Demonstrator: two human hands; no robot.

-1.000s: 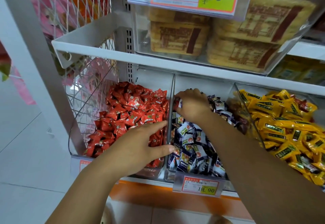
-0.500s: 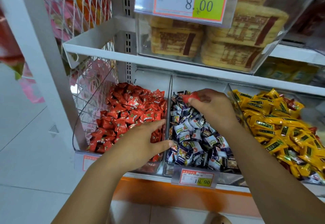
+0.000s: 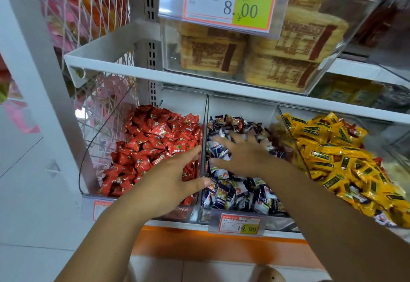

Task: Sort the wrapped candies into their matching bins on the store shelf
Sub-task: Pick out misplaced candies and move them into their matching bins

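The right hand [image 3: 244, 155], blurred, lies spread flat on the blue-and-white candies [image 3: 235, 193] in the middle bin [image 3: 239, 106], fingers straight and pointing toward the back of the shelf [image 3: 221, 86], holding nothing that shows. The left hand [image 3: 168, 184] rests loosely open at that bin's left wall, thumb across it, fingers over the red candies [image 3: 155, 140] to its left. Yellow candies [image 3: 332, 155] fill the bin to its right. Three bins, long axes front to back; the candies lie every way, too many to count. One price tag [image 3: 240, 225] hangs on the middle bin's front
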